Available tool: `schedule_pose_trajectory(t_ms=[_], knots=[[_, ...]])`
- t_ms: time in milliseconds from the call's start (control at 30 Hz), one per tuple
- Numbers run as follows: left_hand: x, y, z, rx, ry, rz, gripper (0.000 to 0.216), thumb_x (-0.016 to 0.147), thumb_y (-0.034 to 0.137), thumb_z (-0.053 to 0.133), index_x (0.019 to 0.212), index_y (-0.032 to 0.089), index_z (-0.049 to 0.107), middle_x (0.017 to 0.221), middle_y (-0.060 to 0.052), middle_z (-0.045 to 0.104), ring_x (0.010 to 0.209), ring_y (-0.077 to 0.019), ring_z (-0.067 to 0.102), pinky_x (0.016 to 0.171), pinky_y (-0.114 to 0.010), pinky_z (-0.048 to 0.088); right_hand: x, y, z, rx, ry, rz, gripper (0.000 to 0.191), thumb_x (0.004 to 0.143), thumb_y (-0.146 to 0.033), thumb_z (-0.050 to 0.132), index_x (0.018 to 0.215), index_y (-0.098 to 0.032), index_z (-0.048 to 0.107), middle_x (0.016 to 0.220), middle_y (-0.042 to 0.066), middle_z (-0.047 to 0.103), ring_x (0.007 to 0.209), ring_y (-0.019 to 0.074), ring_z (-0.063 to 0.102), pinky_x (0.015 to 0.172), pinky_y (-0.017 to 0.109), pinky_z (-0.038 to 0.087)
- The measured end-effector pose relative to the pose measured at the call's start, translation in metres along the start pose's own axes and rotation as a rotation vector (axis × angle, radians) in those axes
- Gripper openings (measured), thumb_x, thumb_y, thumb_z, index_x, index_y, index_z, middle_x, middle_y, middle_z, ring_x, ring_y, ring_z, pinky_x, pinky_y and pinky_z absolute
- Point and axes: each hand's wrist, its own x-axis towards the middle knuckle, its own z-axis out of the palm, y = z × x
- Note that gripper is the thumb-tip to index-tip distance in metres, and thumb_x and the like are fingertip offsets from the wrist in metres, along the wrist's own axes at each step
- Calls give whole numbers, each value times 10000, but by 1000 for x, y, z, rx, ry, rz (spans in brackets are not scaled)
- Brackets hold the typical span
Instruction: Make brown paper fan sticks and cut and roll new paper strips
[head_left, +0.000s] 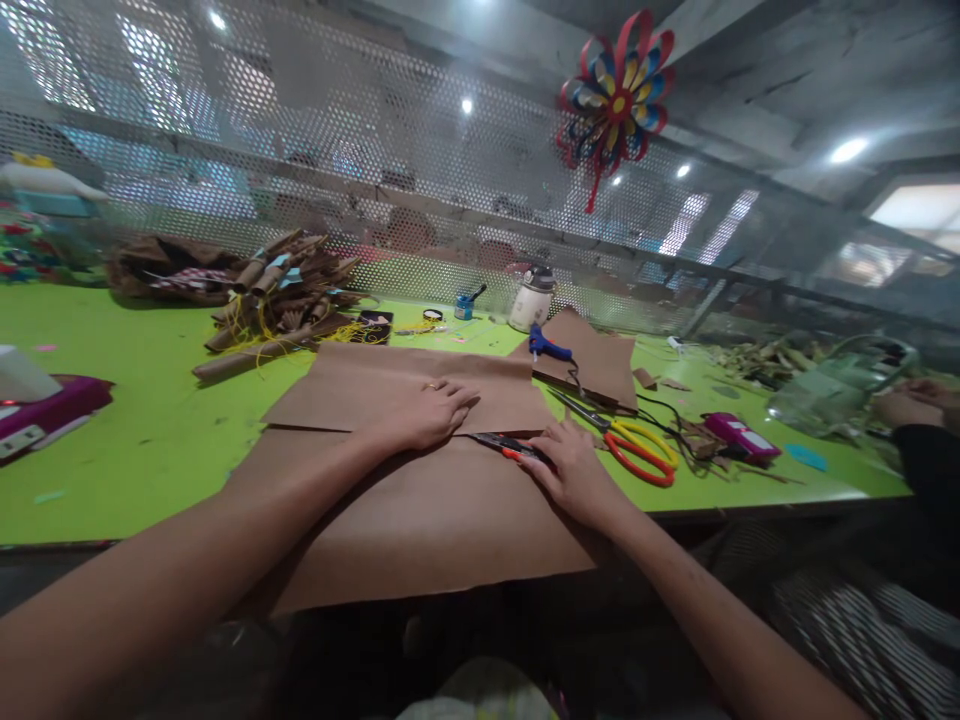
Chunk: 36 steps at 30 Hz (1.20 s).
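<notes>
Brown paper: the large sheet (420, 510) lies beneath both hands, overhanging the near edge of the green table (150, 430); a slit or fold edge crosses its middle.
Left hand: spread flat (439, 412), grasping nothing, on the paper's far part.
Right hand: fingers curled (574, 465) around a dark-bladed cutter (496, 441), which points left along that edge.
Large scissors: just right of the right hand (610, 426).
Glue gun: farther off (551, 347), on folded brown paper (604, 362).
</notes>
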Motion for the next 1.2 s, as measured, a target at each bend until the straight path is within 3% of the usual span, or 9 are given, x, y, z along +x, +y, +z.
schedule_pose_trajectory(t_ms=[267, 700, 1200], knots=[[0, 1, -1, 0, 13, -16, 452, 947, 383, 256, 1353, 260, 411, 1376, -68, 477, 1226, -243, 422, 1017, -409, 294, -3, -1, -1, 55, -6, -3, 270, 932, -381, 443, 990, -217, 650, 938, 80, 589, 951, 237, 510, 766, 357, 362], [0, 3, -8, -21, -39, -9, 472, 947, 342, 250, 1375, 198, 389, 1424, -88, 424, 1265, -235, 397, 1042, -395, 288, 10, -9, 4, 102, -4, -9, 274, 930, -382, 453, 953, -199, 655, 900, 69, 580, 905, 216, 510, 842, 380, 341], [0, 4, -11, -49, -67, -4, 460, 937, 303, 283, 1368, 185, 394, 1433, -78, 417, 1271, -221, 392, 1067, -381, 267, 6, -12, 7, 155, 3, -51, 275, 926, -374, 462, 1006, -184, 644, 907, 85, 569, 896, 216, 499, 780, 342, 375]])
